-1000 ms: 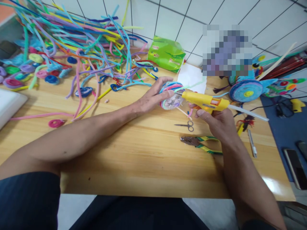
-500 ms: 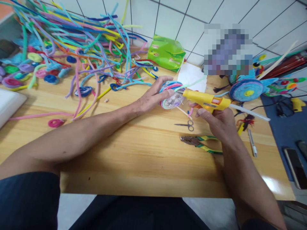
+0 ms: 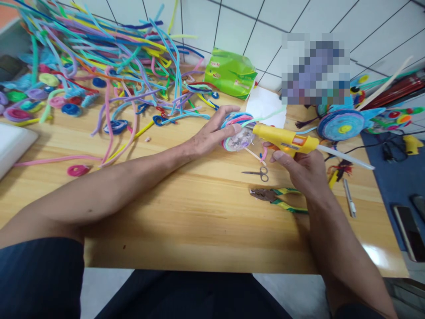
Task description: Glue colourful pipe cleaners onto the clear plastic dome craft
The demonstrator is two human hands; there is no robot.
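Note:
My left hand (image 3: 217, 130) is closed round a small round craft piece (image 3: 241, 138) wrapped in coloured pipe cleaners, with a whitish, glue-like patch on its side. A pale green pipe cleaner (image 3: 265, 116) sticks out from it to the right. In my right hand (image 3: 300, 168) is a yellow hot glue gun (image 3: 285, 138), my fingers at its trigger. Its nozzle points left and meets the craft piece near my left thumb; the exact contact spot is hard to see. A clear glue stick (image 3: 347, 157) juts from the gun's back end.
Small scissors (image 3: 260, 173) and green-yellow pliers (image 3: 275, 195) lie below the hands. Many pipe cleaners (image 3: 133, 53) and coiled pieces cover the left side. A green packet (image 3: 229, 74) rests against the tiled wall. A finished-looking blue disc figure (image 3: 340, 125), a cutter (image 3: 349, 198) and a phone (image 3: 410, 232) are at right.

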